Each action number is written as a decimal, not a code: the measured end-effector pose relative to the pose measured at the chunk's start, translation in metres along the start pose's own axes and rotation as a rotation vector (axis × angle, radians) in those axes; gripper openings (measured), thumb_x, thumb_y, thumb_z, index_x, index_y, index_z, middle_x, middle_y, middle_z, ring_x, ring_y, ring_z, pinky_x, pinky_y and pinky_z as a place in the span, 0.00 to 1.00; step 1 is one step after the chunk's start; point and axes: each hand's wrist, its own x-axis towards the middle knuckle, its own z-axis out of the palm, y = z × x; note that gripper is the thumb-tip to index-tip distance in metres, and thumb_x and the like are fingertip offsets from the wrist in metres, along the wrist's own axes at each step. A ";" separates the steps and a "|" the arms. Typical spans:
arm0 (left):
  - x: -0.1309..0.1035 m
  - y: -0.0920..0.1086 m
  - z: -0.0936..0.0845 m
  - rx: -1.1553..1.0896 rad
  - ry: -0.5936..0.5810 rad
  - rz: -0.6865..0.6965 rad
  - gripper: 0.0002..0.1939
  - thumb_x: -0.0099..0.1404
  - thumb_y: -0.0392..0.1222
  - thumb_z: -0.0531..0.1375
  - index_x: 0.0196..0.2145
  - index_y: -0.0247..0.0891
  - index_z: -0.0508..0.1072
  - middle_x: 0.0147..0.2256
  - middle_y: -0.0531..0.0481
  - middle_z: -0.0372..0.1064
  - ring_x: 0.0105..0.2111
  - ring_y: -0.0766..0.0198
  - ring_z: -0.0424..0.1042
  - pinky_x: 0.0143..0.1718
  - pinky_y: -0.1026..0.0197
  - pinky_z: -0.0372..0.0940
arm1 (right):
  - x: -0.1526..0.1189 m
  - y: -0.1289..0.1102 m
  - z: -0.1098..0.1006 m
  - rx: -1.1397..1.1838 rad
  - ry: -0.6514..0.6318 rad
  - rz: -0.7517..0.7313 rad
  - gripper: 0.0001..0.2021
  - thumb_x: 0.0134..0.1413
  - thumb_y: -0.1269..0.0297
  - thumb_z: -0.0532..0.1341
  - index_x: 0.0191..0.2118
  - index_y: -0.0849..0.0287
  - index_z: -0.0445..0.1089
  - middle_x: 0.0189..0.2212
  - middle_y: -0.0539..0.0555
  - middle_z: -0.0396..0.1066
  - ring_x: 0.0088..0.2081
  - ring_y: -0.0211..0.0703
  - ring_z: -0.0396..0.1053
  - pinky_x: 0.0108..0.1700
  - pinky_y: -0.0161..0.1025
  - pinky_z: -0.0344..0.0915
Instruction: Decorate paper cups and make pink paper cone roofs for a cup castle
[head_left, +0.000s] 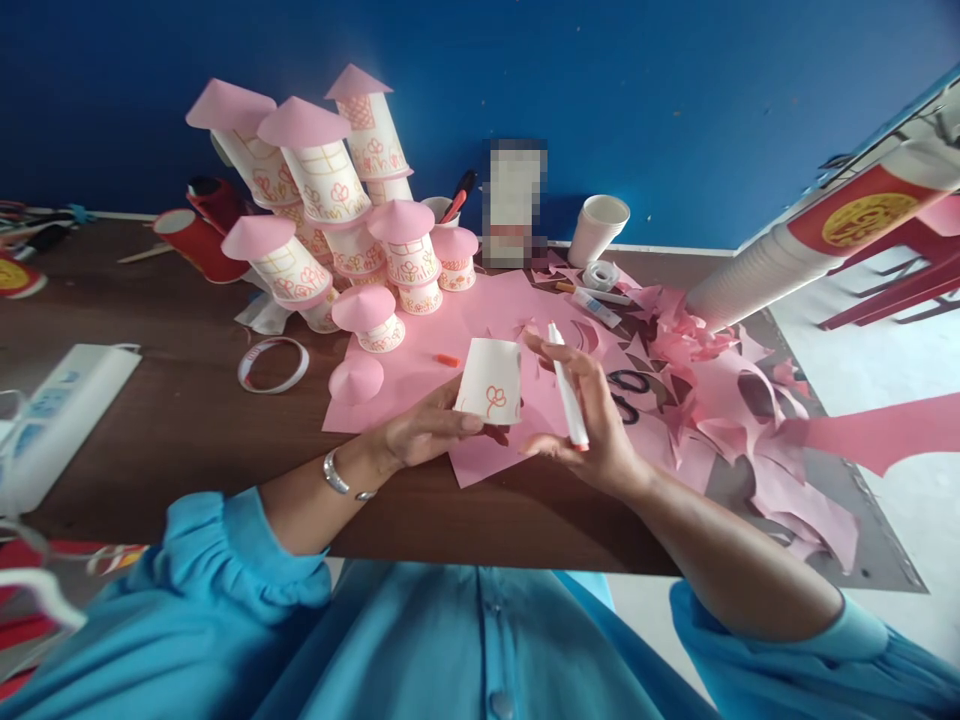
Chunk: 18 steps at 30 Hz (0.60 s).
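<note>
My left hand (431, 425) grips a white paper cup (491, 380) low on its side, fingers passing underneath. An orange flower outline is drawn on the cup. In my right hand (600, 420), just to the right of the cup, rests a white felt-tip marker (567, 390) with orange at its lower end. The marker lies along the fingers and does not touch the cup. An orange marker cap (448, 360) lies on the pink paper sheet (480, 310) beyond my left hand. Black scissors handles (628, 384) show partly behind my right hand.
Decorated cup towers (330, 200) with pink cone roofs stand at the back left. A tape roll (273, 365) and power strip (71, 420) lie left. Pink scraps (720, 400) cover the right side, beside a long stack of cups (772, 260). A blue wall (675, 100) closes the back.
</note>
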 end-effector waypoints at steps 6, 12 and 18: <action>0.001 0.001 0.001 0.107 -0.085 -0.034 0.24 0.61 0.51 0.70 0.51 0.37 0.76 0.46 0.39 0.76 0.46 0.51 0.76 0.51 0.48 0.70 | -0.003 0.001 0.003 -0.018 -0.013 0.043 0.40 0.54 0.50 0.74 0.67 0.48 0.55 0.63 0.62 0.67 0.63 0.59 0.69 0.62 0.58 0.69; -0.003 0.018 0.014 0.462 -0.029 -0.090 0.26 0.59 0.54 0.71 0.51 0.38 0.76 0.44 0.41 0.79 0.39 0.58 0.77 0.41 0.57 0.70 | -0.005 0.003 -0.002 -0.043 0.143 -0.029 0.38 0.55 0.51 0.72 0.67 0.50 0.57 0.58 0.62 0.67 0.56 0.58 0.72 0.57 0.58 0.73; -0.076 0.094 -0.009 1.496 0.481 -0.139 0.10 0.66 0.51 0.65 0.38 0.43 0.82 0.34 0.51 0.80 0.31 0.63 0.73 0.36 0.61 0.64 | -0.003 0.000 -0.004 -0.012 0.150 -0.034 0.38 0.56 0.54 0.72 0.68 0.50 0.57 0.56 0.62 0.68 0.53 0.57 0.73 0.54 0.56 0.74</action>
